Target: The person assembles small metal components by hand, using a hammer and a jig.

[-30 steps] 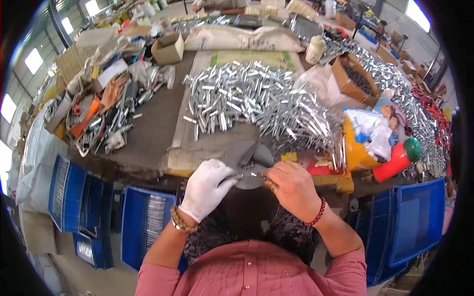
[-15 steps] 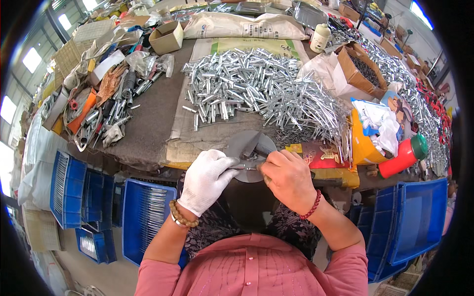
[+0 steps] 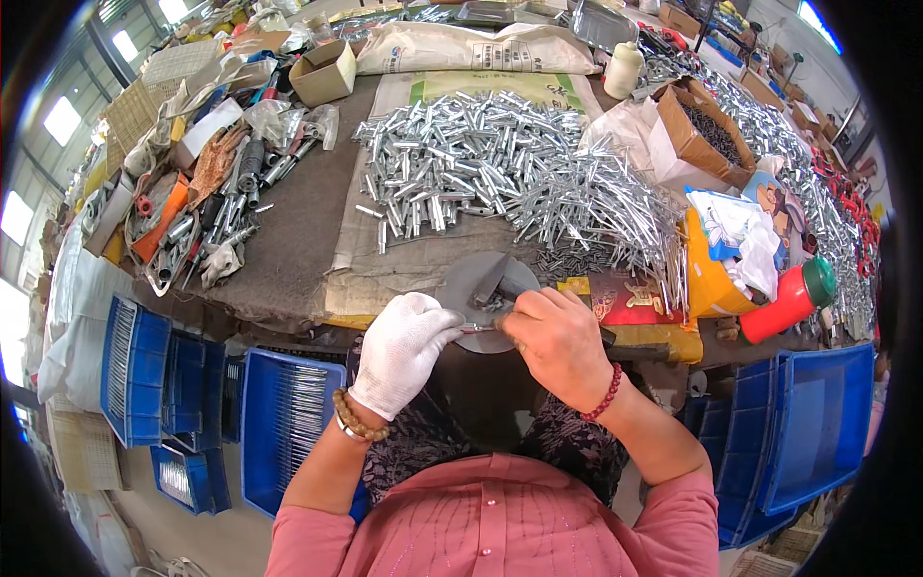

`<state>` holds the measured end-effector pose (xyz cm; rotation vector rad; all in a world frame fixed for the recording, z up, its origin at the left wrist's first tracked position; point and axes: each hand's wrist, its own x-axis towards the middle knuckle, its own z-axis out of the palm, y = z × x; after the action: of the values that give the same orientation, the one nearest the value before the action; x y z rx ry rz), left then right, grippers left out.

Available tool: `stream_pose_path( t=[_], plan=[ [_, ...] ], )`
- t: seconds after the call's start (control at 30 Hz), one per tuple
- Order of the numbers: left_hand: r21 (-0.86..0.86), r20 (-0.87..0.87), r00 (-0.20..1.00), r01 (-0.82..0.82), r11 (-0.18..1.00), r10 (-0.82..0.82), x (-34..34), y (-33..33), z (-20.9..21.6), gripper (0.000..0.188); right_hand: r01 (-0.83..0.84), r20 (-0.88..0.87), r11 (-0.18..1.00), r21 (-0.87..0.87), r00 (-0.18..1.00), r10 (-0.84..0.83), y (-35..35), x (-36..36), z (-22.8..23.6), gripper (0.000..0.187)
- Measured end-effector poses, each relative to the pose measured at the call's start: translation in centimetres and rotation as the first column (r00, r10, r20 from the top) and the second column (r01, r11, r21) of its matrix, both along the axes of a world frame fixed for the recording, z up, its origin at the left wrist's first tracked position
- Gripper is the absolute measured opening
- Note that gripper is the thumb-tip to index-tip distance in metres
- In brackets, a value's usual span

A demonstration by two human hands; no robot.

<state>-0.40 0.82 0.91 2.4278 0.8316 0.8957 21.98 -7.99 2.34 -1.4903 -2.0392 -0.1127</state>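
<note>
My left hand (image 3: 409, 346), in a white knit glove, pinches one end of a thin metal piece (image 3: 475, 328). The bare right hand (image 3: 556, 341) has its fingers closed on the other end, so the piece lies level between them. Fingertips cover most of it, and its exact kind cannot be made out. Just beyond sits a round grey metal plate (image 3: 457, 287) at the bench edge, with a dark metal block (image 3: 492, 277) on it. A dark rod-like handle (image 3: 638, 350) shows to the right of the right hand, partly hidden by it.
A large heap of short metal tubes (image 3: 433, 163) covers the bench mat, with long thin rods (image 3: 606, 212) at its right. Left lie mixed tools (image 3: 231, 192); right are a cardboard box (image 3: 702, 135) and red bottle (image 3: 777, 306). Blue crates (image 3: 258, 423) flank me.
Both hands stay nearly in place. The right hand has shifted slightly left, closer to the left fingertips, and less of the metal piece shows between them.
</note>
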Motion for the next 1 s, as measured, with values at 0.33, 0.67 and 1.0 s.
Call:
stream_pose_path(
  t=[0.33,0.67,1.0],
  plan=[
    [-0.008,0.001,1.000,0.011,1.000,-0.011,0.1,-0.2,-0.4,0.017,-0.011,-0.052,1.000,0.007,0.999,0.011,0.4,0.1,-0.6,0.008],
    [0.062,-0.019,1.000,-0.011,0.998,0.012,0.2,-0.4,-0.8,0.014,0.020,-0.099,0.998,0.061,0.995,-0.014,0.3,0.9,-0.4,0.004],
    [0.079,0.022,1.000,-0.019,0.997,0.017,0.4,-0.5,-0.9,0.016,0.289,-0.102,0.955,-0.072,0.950,-0.295,0.0,8.1,-0.8,0.010]
  ],
)
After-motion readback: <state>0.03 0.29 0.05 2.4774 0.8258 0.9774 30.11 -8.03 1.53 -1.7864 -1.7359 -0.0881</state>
